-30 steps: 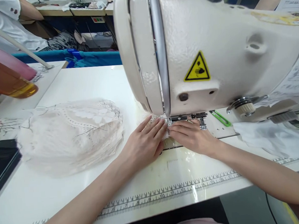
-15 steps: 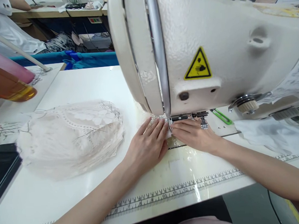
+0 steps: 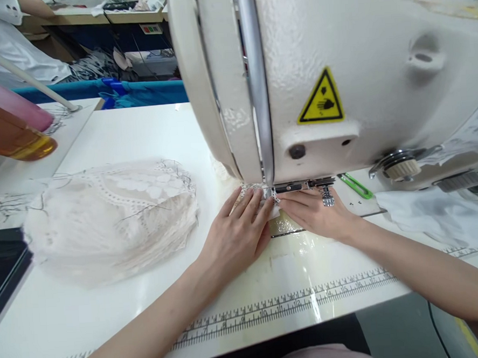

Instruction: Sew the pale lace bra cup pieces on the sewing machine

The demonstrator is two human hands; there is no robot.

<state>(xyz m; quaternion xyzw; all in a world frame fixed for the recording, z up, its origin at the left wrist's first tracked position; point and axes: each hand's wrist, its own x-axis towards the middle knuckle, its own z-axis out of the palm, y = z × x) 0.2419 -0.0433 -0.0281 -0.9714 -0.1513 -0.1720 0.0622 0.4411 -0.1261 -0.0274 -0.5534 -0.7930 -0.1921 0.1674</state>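
Beneath the needle end of a sewing machine lies a small piece of white lace fabric, mostly hidden by fingers and the machine head. My left hand rests flat on it from the left, fingers stretched and slightly apart. From the right, my right hand has its fingers pressed together at the lace's edge; its thumb is out of sight. A black metal attachment with a silver screw sits just over the right fingers. To the left is a pile of pale lace pieces with loose thread ends.
A green thread snipper and white cloth lie to the right. A printed ruler runs along the table's front edge. At left are a dark phone-like object and a bottle of amber liquid. A co-worker in white is behind.
The lace has shifted slightly under my fingers, and my right fingertips have drawn a little to the right. My left hand stays nearly in place. The whole view has shifted slightly.
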